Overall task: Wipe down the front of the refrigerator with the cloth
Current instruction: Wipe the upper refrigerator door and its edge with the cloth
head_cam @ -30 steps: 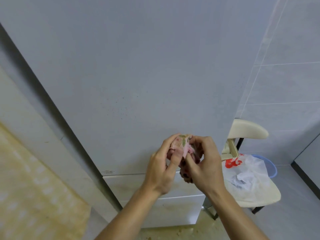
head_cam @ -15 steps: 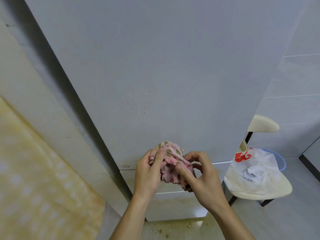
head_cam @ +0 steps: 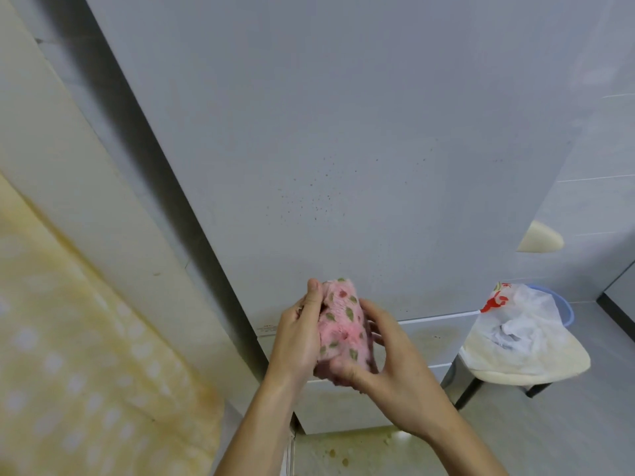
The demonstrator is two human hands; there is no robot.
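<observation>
A tall pale grey refrigerator [head_cam: 343,132] fills the middle of the view, its door dotted with small brown specks near the centre. A pink cloth with green spots [head_cam: 342,324] is bunched up between both hands, held in front of the door's lower edge. My left hand [head_cam: 299,333] grips the cloth's left side with the thumb up on top. My right hand [head_cam: 388,365] holds it from below and the right, fingers curled round it. The cloth is not touching the door.
A cream chair [head_cam: 536,364] stands to the right of the fridge with a white plastic bag [head_cam: 515,324] on its seat, a blue basin [head_cam: 563,310] behind it. A yellow patterned surface [head_cam: 86,355] lies at left. The floor [head_cam: 343,451] below is stained.
The view has swung right and closer to the door. The cloth has been reshaped into a taller, tighter bundle between both hands.
</observation>
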